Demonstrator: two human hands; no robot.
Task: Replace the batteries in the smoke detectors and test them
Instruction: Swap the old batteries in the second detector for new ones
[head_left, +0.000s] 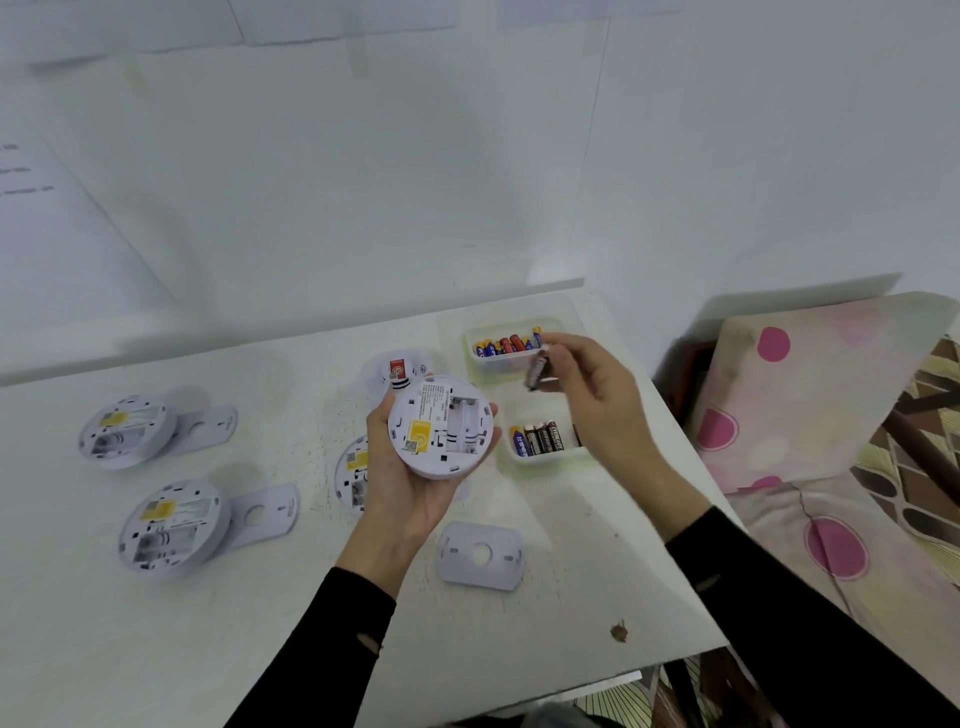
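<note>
My left hand (400, 483) holds a round white smoke detector (440, 426) back side up, above the table; its battery bay looks empty and a yellow label shows. My right hand (597, 400) pinches a dark battery (537, 370), blurred, above and between two clear tubs. The far tub (506, 347) holds several blue, red and yellow batteries. The near tub (540, 440) holds several black batteries and a blue one.
Two opened detectors (122, 431) (171, 527) lie at the left, each beside a mounting plate (208, 428) (262, 514). Another detector (352, 473) sits partly behind my left hand. One face-up detector (397, 371) lies behind. A loose plate (480, 555) lies nearby. The table edge and a dotted cushion (810, 415) are at right.
</note>
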